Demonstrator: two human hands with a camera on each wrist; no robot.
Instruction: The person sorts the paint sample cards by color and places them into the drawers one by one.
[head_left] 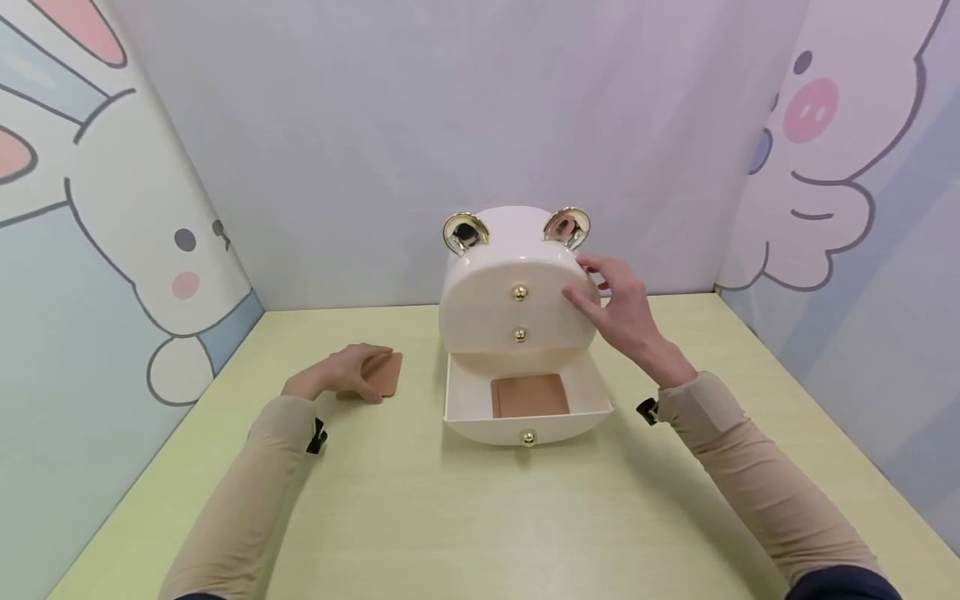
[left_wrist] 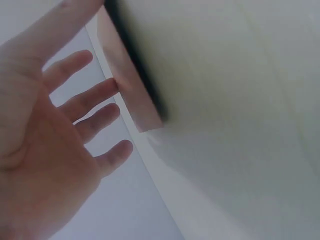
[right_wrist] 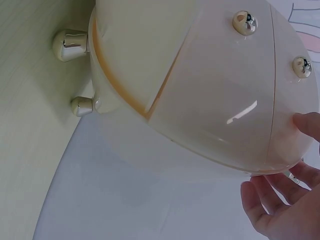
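A cream drawer box with gold ears stands on the table, its bottom drawer pulled out. Inside that drawer lies a flat brown square pad. My right hand holds the box's upper right side, thumb on the front and fingers along the side; the right wrist view shows the thumb near a gold knob. To the left of the box, my left hand grips another brown pad between thumb and fingers. The left wrist view shows that pad edge-on, with fingertips against it.
The pale yellow table runs back to a plain whitish wall. Side panels carry a cartoon rabbit on the left and a cartoon pig on the right. Gold feet support the box.
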